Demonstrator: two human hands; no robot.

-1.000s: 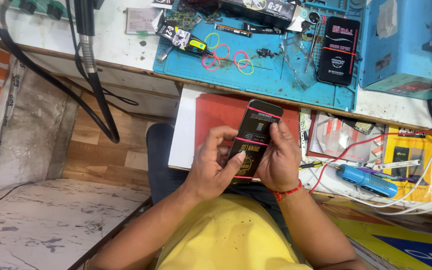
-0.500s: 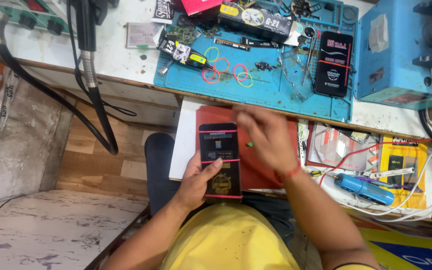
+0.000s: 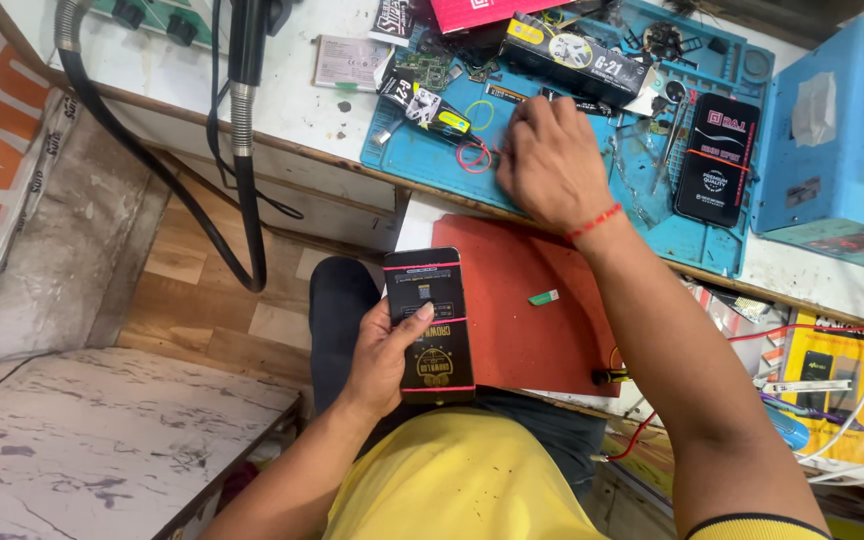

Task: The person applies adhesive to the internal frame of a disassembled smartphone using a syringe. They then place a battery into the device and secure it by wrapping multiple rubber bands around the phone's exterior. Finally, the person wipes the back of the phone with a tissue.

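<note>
Black and gold-printed, the slim phone battery (image 3: 429, 325) lay gripped in the left hand (image 3: 384, 355) near the red mat (image 3: 522, 310), while the right hand (image 3: 547, 160), fingers spread, reached far onto the blue table mat (image 3: 422, 160), apparently fetching a part.

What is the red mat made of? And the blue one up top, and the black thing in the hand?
Red mat: looks like soft rubber or silicone, matte and smooth. Blue mat: probably silicone too, with moulded little trays. Black thing in the left hand: a flat slab with a glossy printed wrap, likely plastic film; what is under it cannot be told.
</note>
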